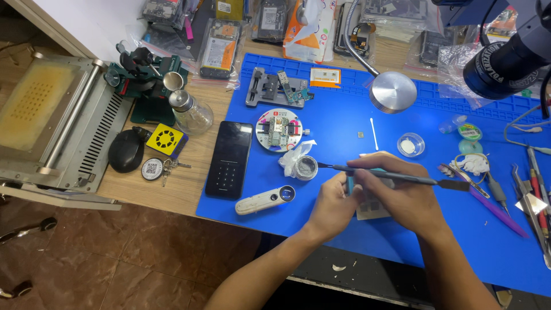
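Observation:
My right hand (396, 192) grips a long thin metal spatula tool (427, 181), its pointed end reaching left to a small open round tin (307, 167) wrapped in white tissue. My left hand (333, 204) is closed around a small blue-handled item (349, 185) and rests on the blue work mat (321, 227), beside a pale square stencil plate (370, 208) partly hidden under my hands.
A black phone (228, 159), a white loupe (265, 200), a round board holder (278, 130), a grey fixture (275, 89), a metal lamp base (393, 91), a small clear dish (411, 144), tweezers and tools (531, 192) at right, a microscope lens (505, 63), a glass bottle (189, 112), a grey machine (51, 126) at left.

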